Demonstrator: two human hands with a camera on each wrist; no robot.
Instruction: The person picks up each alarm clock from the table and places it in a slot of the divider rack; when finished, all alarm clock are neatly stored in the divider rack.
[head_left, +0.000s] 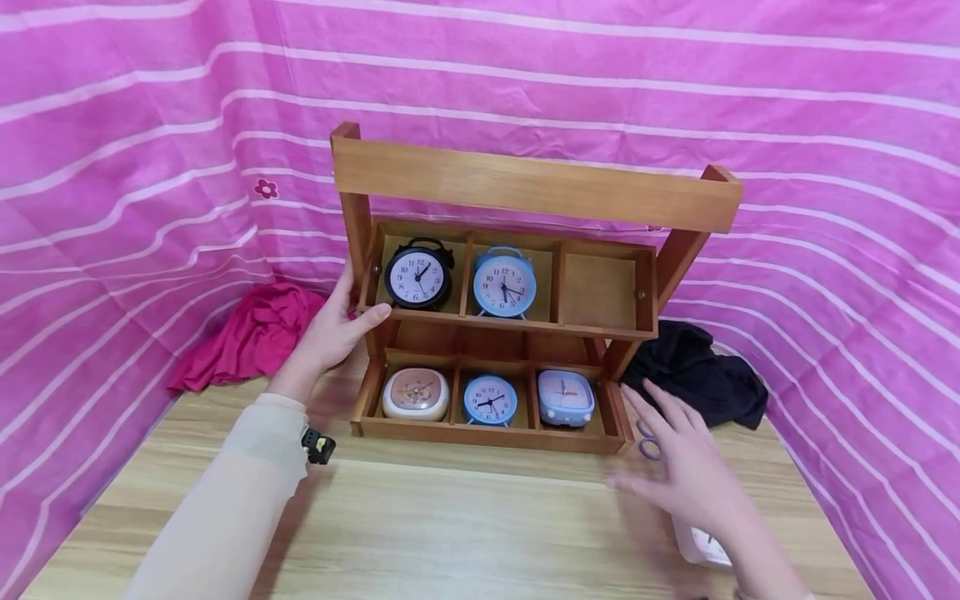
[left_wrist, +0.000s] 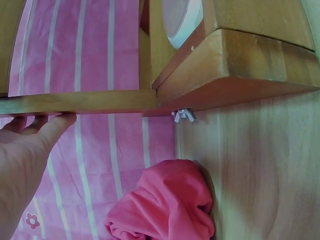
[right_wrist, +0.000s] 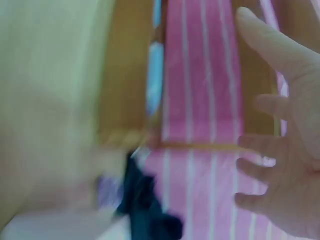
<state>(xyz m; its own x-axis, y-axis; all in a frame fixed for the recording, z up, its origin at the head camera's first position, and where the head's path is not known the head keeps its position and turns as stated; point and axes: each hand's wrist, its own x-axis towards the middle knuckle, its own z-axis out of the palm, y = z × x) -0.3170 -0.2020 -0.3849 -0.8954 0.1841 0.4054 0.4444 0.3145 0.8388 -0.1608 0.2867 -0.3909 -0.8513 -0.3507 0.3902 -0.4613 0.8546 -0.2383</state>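
A two-tier wooden shelf [head_left: 536, 177] stands on the table. In its upper tier, a black alarm clock [head_left: 417, 277] and a blue alarm clock [head_left: 504, 286] fill the left and middle compartments; the right one is bare. The lower tier holds a cream clock [head_left: 416, 393], a smaller blue clock [head_left: 490, 400] and a square light-blue clock [head_left: 566, 397]. My left hand [head_left: 337, 327] grips the shelf's left side, thumb toward the front, fingers at the upright [left_wrist: 100, 101]. Blurred, my right hand [head_left: 686, 458] hangs spread and holding nothing beside the lower right corner. A whitish clock [head_left: 705, 548] lies partly under that forearm.
Pink-red cloth [head_left: 258, 333] lies left of the shelf, black cloth [head_left: 693, 375] to its right. Purple loops [head_left: 649, 448], perhaps scissor handles, show beside the right hand. Striped pink curtain [head_left: 487, 83] surrounds the wooden table [head_left: 450, 525]. A wing nut [left_wrist: 185, 116] sticks out from the shelf's side.
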